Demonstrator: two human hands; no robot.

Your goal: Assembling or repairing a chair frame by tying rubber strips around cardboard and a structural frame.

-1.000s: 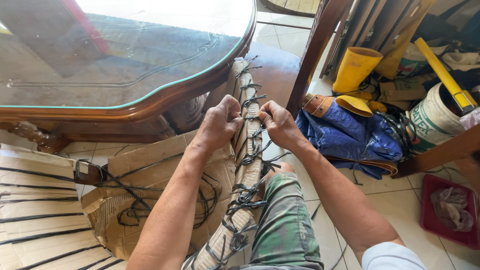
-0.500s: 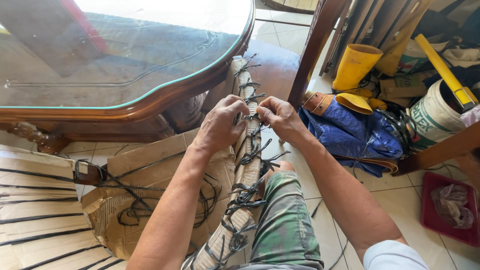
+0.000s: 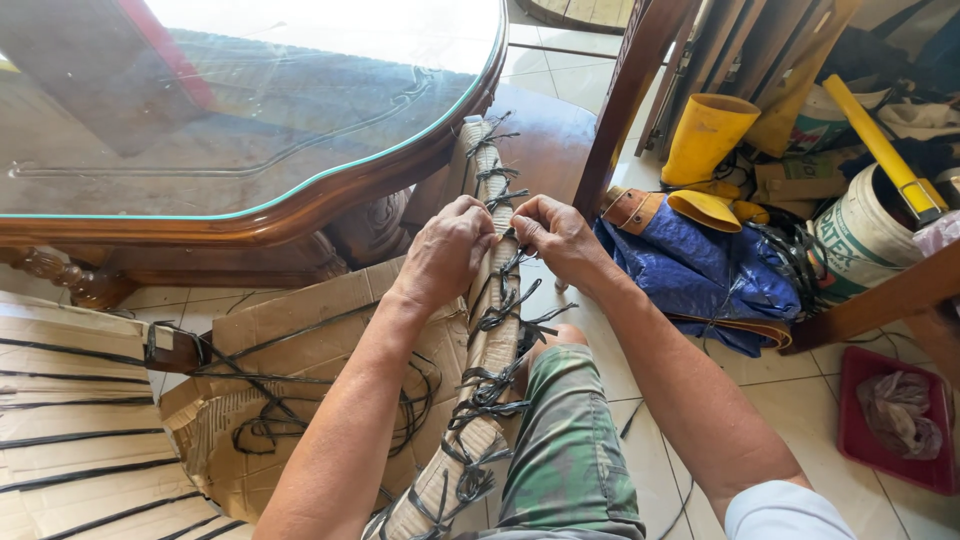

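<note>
**Both hands on the black cord at the cardboard roll**

I see my left hand [image 3: 448,250] and right hand [image 3: 553,232] meeting at the upper part of a long cardboard roll [image 3: 487,350] that runs from between my knees up toward the table. The fingers of both hands are curled together and pinched on a strand of black cord [image 3: 507,238] where it crosses the roll; the two sets of fingertips sit just beside each other, nearly touching. Below the fingers, a row of black cord knots [image 3: 495,385] runs down the roll, their loose ends sticking out to the sides. My knee in camouflage shorts [image 3: 565,440] lies just right of the roll, under my right forearm.

Left of the fingers, flattened cardboard sheets [image 3: 280,400] cover the floor, with more loose black cord lying across them. Above my left hand stands the glass-topped wooden table [image 3: 300,215]. Right of my right hand lies a blue bag [image 3: 700,275], and beyond it a yellow rubber boot [image 3: 705,135] and a white bucket [image 3: 860,240]. A red tray [image 3: 880,450] sits on the tiles at far lower right.
</note>
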